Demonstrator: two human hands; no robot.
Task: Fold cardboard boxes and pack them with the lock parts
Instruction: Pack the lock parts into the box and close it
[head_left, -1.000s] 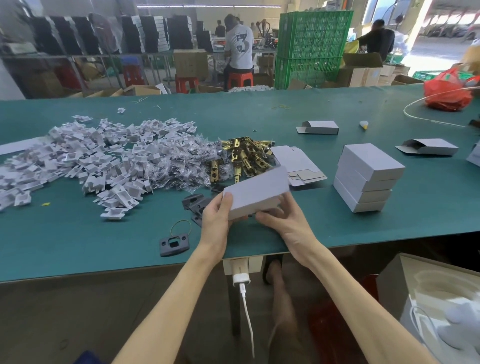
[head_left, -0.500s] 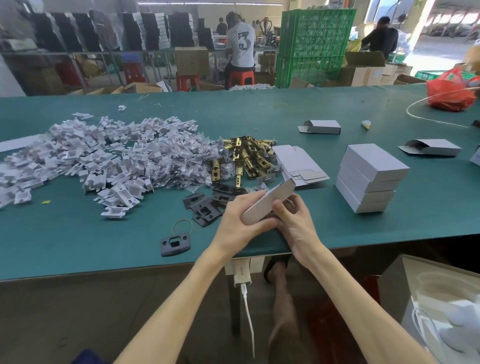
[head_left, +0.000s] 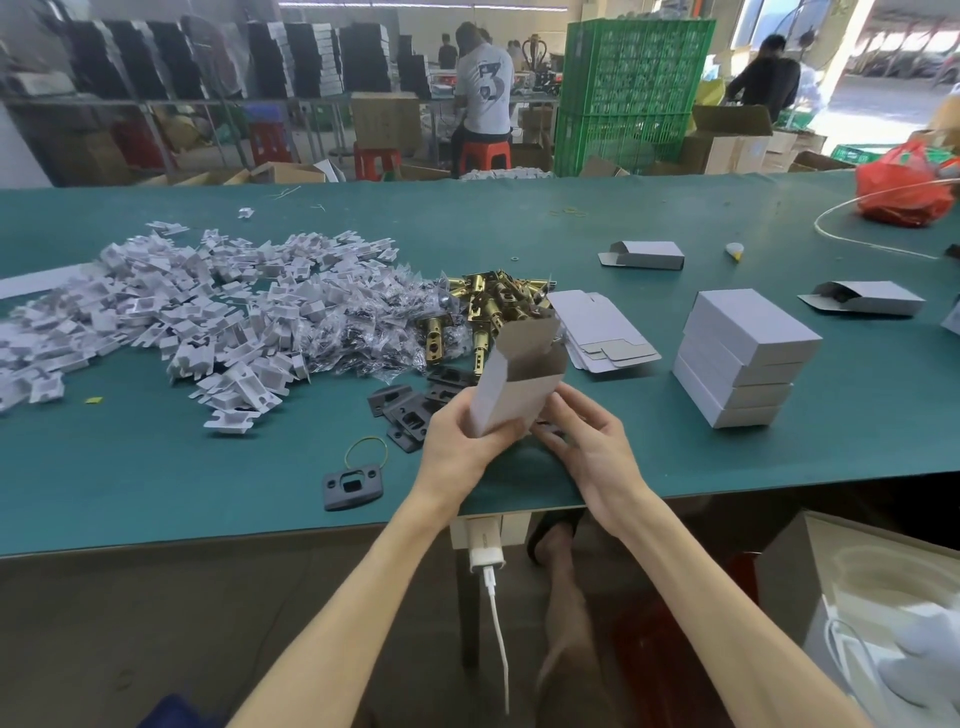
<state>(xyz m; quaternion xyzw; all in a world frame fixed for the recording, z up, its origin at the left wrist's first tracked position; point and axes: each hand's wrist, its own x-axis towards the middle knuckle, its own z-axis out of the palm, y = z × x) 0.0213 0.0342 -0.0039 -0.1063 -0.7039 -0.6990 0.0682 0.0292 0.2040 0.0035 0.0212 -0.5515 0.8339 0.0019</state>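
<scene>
Grips grey cardboard box (head_left: 511, 387) by its lower end with left hand (head_left: 460, 449), fingers and thumb curled round it. Holds it roughly upright, leaning slightly, above the near part of green table (head_left: 156, 467); top end open, one flap raised. Rests right hand (head_left: 597, 449) just beside the left, fingers loosely extended, tips at the box's lower end, not closed round it. Hands close together, both at the box. Directly behind the box: pile of brass latches (head_left: 493, 306). Just left of the left hand, on the table: dark strike plates (head_left: 408, 418). Apart from these, near the table edge: single dark plate (head_left: 353, 486), touching a yellow rubber band (head_left: 366, 452). Left of the latches: broad heap of white plastic inserts (head_left: 182, 312), with clear bags between the two. Right of the latches: flat box blanks (head_left: 597, 332), then a stack of closed boxes (head_left: 743, 358). Farther back: two part-folded boxes, well apart.
</scene>
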